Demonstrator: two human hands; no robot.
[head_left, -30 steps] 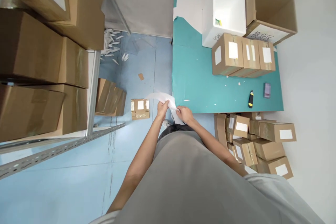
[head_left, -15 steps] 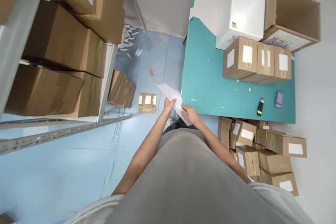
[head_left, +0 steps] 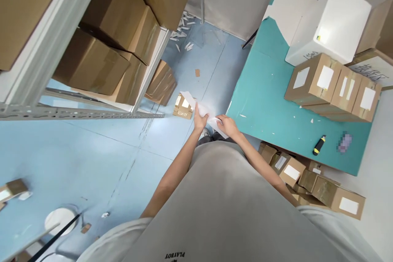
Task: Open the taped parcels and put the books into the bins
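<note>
A strip of thin white paper (head_left: 188, 97) stretches between my two hands, in front of my body and above the floor. My left hand (head_left: 201, 119) is closed on its middle, thumb on top. At the paper's lower right part, my right hand (head_left: 229, 126) pinches it with bent fingers. The far end of the strip sticks out to the upper left, over a small flat cardboard box (head_left: 180, 110) on the floor. Whether the paper bears print cannot be made out.
To the right stands a green-topped table (head_left: 254, 90) with taped cartons (head_left: 319, 84), a white foam box (head_left: 340, 24) and a black-yellow utility knife (head_left: 319, 145). More cartons (head_left: 325, 190) are piled below it. A metal shelf (head_left: 147, 77) of boxes is on the left; paper scraps (head_left: 184, 28) litter the floor.
My view has turned, so the table sits farther right and more floor shows at lower left. Both hands still hold the paper, with my left fingers now extended more upward along it.
</note>
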